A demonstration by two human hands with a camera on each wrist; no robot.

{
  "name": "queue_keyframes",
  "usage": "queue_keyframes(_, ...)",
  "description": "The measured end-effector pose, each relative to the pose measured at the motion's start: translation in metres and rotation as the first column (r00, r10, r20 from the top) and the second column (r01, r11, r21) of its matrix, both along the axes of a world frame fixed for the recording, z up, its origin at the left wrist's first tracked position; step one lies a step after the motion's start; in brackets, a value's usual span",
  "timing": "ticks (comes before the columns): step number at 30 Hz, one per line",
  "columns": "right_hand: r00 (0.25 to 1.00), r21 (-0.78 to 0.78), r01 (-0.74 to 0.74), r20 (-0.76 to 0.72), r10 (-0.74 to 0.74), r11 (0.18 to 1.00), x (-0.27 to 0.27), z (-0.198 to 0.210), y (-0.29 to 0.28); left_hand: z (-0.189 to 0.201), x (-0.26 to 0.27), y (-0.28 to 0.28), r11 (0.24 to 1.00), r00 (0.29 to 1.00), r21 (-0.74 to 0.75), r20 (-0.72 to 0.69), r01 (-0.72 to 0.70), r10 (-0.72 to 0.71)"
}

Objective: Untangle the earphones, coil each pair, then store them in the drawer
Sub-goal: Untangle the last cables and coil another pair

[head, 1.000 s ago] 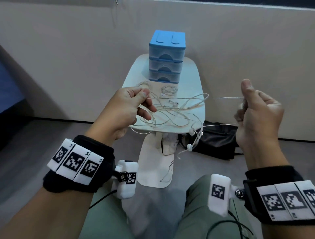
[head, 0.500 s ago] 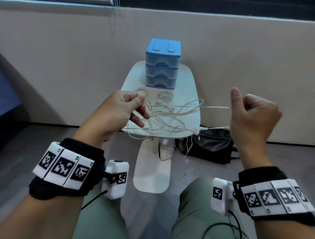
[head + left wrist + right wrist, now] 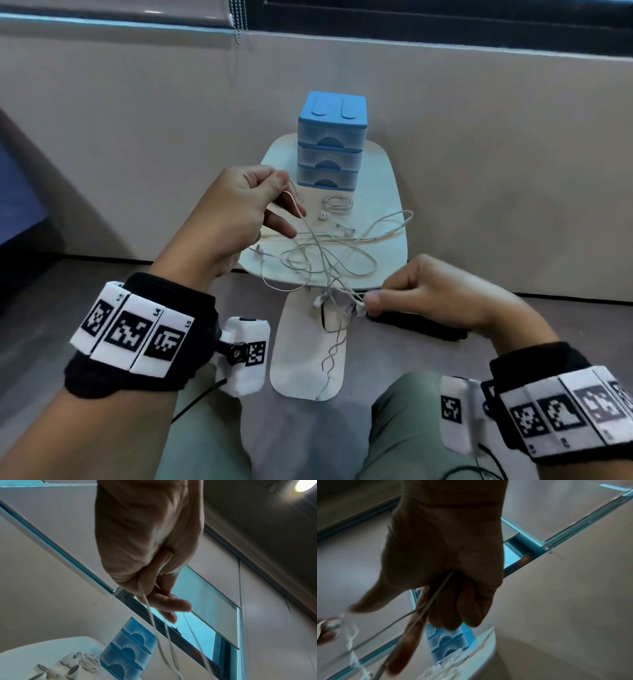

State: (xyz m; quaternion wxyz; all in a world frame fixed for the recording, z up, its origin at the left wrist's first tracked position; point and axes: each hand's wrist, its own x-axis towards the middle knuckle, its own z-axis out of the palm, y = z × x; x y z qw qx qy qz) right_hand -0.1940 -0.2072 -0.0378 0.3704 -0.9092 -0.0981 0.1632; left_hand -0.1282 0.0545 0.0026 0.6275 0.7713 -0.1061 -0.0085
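**Mid-untangle, cords strung between both hands**

Small white table (image 3: 387, 192) against beige wall, blue drawer unit (image 3: 330, 140) at back. Left hand (image 3: 236, 212) pinches thin glossy cords high; tangled earphones (image 3: 325, 253) run down-right to right hand (image 3: 431, 294), which pinches the knot low. Coiled pair (image 3: 337, 204) lies beyond.

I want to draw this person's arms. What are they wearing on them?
Both hands are bare. Each wrist has a black band with white squares printed in black patterns, and a small white box camera with a thin black cable.
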Motion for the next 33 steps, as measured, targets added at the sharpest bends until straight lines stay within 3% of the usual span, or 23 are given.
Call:
queue_keyframes(5, 0.999, 0.013, -0.046, 0.011, 0.046, 0.999, 0.006, -0.006, 0.012, 0.001, 0.001, 0.003, 0.999, 0.999, 0.008, 0.014, -0.033, 0.033)
queue_keyframes(9, 0.998, 0.198, -0.009, 0.055, -0.002, 0.98, 0.011, -0.007, 0.023, -0.004, -0.004, -0.002, 0.999, 0.999, 0.015, -0.011, -0.03, 0.03)
queue_keyframes(13, 0.977, -0.029, 0.123, 0.176, -0.116, 0.992, 0.022, -0.012, 0.034, -0.01, -0.011, -0.012, 0.999, 0.999, 0.037, -0.032, 0.032, -0.031)
queue_keyframes(20, 0.916, 0.234, 0.245, 0.261, -0.303, 0.941, 0.022, -0.015, 0.034, -0.012, -0.013, -0.01, 0.999, 0.999, 0.019, -0.033, 0.033, -0.033)
queue_keyframes(23, 0.925, 0.047, 0.22, 0.308, -0.223, 0.974, 0.019, -0.007, 0.035, -0.014, -0.013, -0.008, 0.999, 0.998, 0.036, -0.045, 0.039, -0.037)
queue_keyframes(28, 0.924, 0.145, 0.236, 0.272, -0.268, 0.961, 0.017, 0.002, 0.029, -0.013, -0.013, -0.008, 0.998, 0.997, 0.045, -0.052, 0.051, -0.049)
queue_keyframes(30, 0.96, 0.122, 0.184, 0.19, -0.205, 0.975, 0.013, 0.003, 0.023, -0.01, -0.013, -0.006, 0.997, 0.998, 0.044, -0.041, 0.057, -0.055)
queue_keyframes(33, 0.997, -0.118, 0.06, 0.051, -0.054, 0.991, 0.008, 0.0, 0.024, -0.006, -0.012, -0.002, 0.997, 0.997, 0.012, -0.002, 0.073, -0.073)
